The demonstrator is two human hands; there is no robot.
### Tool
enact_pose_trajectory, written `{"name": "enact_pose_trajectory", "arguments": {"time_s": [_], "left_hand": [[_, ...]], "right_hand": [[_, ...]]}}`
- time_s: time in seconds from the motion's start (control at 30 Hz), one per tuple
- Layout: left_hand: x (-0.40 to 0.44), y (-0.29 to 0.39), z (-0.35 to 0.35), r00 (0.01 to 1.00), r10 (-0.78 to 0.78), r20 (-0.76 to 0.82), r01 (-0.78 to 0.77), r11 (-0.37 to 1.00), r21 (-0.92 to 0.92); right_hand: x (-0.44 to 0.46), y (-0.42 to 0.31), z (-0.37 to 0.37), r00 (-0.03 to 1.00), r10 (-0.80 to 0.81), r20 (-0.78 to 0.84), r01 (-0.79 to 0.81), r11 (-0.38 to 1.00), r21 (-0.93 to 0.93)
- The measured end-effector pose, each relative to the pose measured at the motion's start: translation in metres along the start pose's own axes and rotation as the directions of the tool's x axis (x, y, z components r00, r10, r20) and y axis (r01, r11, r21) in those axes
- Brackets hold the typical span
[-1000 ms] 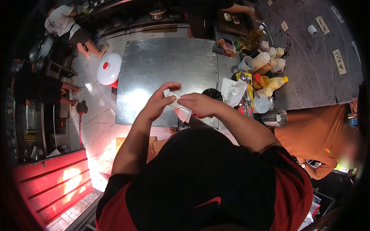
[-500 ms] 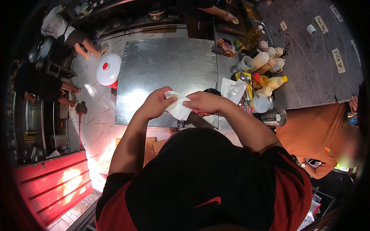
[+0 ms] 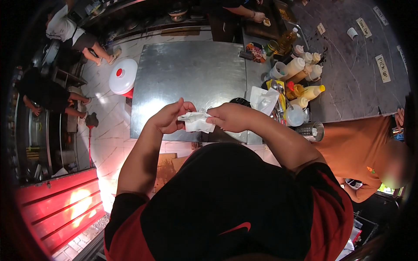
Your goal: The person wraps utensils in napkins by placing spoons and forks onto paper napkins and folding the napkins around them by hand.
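Note:
A crumpled white paper napkin is between my hands, above the near edge of the steel table. My right hand pinches its right side between thumb and fingers. On the other side, my left hand has its thumb raised off the paper, while its curled fingers hold the napkin's left edge, partly hidden behind it. Just beyond my right hand sit a round black item and a white paper packet.
Squeeze bottles, an oil bottle and spoons crowd the right side. A perforated metal cylinder is near a person in orange. A white-lidded cooler stands left. Other people work at the back and left.
My left hand has shifted slightly left and its thumb has lifted from the napkin. The napkin, hanging down before, is now bunched and folded along its top. My right hand still grips it.

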State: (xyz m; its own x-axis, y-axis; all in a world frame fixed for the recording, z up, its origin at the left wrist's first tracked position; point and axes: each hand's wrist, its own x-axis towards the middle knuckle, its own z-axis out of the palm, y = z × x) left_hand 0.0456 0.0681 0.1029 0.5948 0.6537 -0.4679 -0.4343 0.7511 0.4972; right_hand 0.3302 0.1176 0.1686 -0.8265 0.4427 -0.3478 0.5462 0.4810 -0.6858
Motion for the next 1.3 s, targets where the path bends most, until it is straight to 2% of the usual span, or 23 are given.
{"name": "enact_pose_trajectory", "arguments": {"time_s": [0.03,0.1,0.13,0.17,0.27,0.3,0.4,0.5,0.6,0.7,0.8,0.9,1.0,1.17,1.3], "left_hand": [[0.010,0.005,-0.016,0.958,-0.054,0.280,0.053,0.999,0.013],[0.017,0.004,-0.023,0.959,-0.125,0.253,0.081,0.981,0.177],[0.018,0.006,-0.017,0.959,-0.159,0.236,0.096,0.961,0.257],[0.017,0.008,-0.012,0.957,-0.157,0.245,0.094,0.964,0.250],[0.017,0.008,0.002,0.982,-0.146,0.117,0.104,0.947,0.303],[0.018,0.007,0.000,0.982,-0.129,0.138,0.077,0.939,0.335],[0.021,0.006,-0.003,0.976,-0.097,0.197,0.010,0.915,0.402],[0.019,0.007,0.006,0.966,-0.104,0.238,-0.003,0.912,0.410],[0.015,0.006,0.014,0.970,-0.081,0.230,-0.011,0.927,0.375],[0.013,0.001,0.013,0.984,0.021,0.180,-0.073,0.955,0.288],[0.012,-0.007,0.013,0.978,0.090,0.189,-0.129,0.970,0.205],[0.012,-0.011,0.020,0.981,0.089,0.174,-0.124,0.971,0.205],[0.012,-0.013,0.020,0.986,0.062,0.152,-0.101,0.961,0.258],[0.011,-0.014,0.019,0.979,-0.024,0.201,-0.052,0.930,0.364],[0.019,-0.024,0.007,0.972,0.024,0.236,-0.122,0.903,0.411]], "right_hand": [[0.000,-0.005,-0.001,1.000,0.005,-0.010,-0.006,0.996,-0.091],[-0.001,-0.015,-0.001,1.000,0.014,-0.029,-0.021,0.963,-0.270],[-0.001,-0.018,0.000,1.000,0.006,-0.020,-0.012,0.954,-0.298],[-0.002,-0.019,0.000,1.000,-0.002,-0.012,-0.003,0.945,-0.328],[-0.004,-0.020,0.000,1.000,-0.024,0.004,0.023,0.921,-0.389],[-0.006,-0.020,0.001,0.999,-0.031,0.009,0.032,0.914,-0.404],[-0.006,-0.014,0.006,0.999,-0.036,-0.002,0.034,0.949,-0.313],[-0.003,-0.006,0.008,0.997,-0.045,0.063,0.057,0.977,-0.204],[-0.016,-0.017,-0.005,0.996,0.041,0.074,-0.036,0.998,-0.060],[-0.029,-0.021,0.001,0.961,-0.190,-0.199,0.155,0.972,-0.179],[-0.019,-0.014,0.019,0.878,-0.351,-0.324,0.251,0.916,-0.312],[-0.015,-0.006,0.022,0.913,-0.294,-0.284,0.199,0.927,-0.319],[-0.015,-0.007,0.021,0.919,-0.265,-0.293,0.201,0.952,-0.230],[-0.010,0.002,0.023,0.965,-0.155,-0.210,0.153,0.988,-0.023],[-0.010,-0.002,0.017,0.993,-0.063,-0.104,0.081,0.981,0.177]]}}
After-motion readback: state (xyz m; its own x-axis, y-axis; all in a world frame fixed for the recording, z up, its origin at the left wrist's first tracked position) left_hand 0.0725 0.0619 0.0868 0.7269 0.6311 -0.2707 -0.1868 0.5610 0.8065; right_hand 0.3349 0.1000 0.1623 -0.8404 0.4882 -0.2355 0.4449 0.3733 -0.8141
